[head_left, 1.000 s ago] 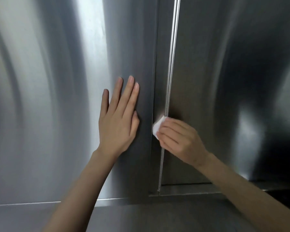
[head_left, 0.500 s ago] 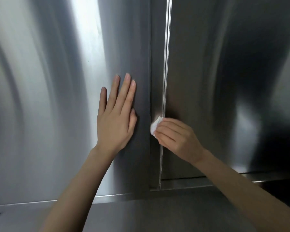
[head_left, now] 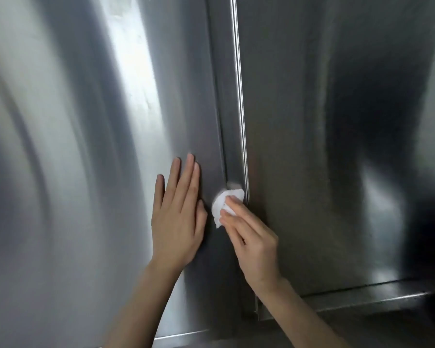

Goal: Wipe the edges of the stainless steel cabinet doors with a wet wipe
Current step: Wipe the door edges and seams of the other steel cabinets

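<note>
Two stainless steel cabinet doors fill the view: a left door (head_left: pixel 86 172) and a right door (head_left: pixel 324 146), which meet at a vertical seam with a bright raised edge (head_left: pixel 240 96). My left hand (head_left: pixel 178 214) lies flat on the left door with its fingers straight, pointing up. Just right of it, my right hand (head_left: pixel 251 237) presses a crumpled white wet wipe (head_left: pixel 224 203) against the strip between the doors. The wipe sits under my fingertips, partly hidden by them, touching the left side of the bright edge.
A steel ledge (head_left: pixel 362 300) runs under the right door's bottom edge. The left door's bottom edge (head_left: pixel 181 336) shows at the lower middle. Dark reflections cover the right door's far right side.
My right hand and the wipe have shifted left, off the bright edge and onto the strip next to my left hand. The left hand stays flat on the door.
</note>
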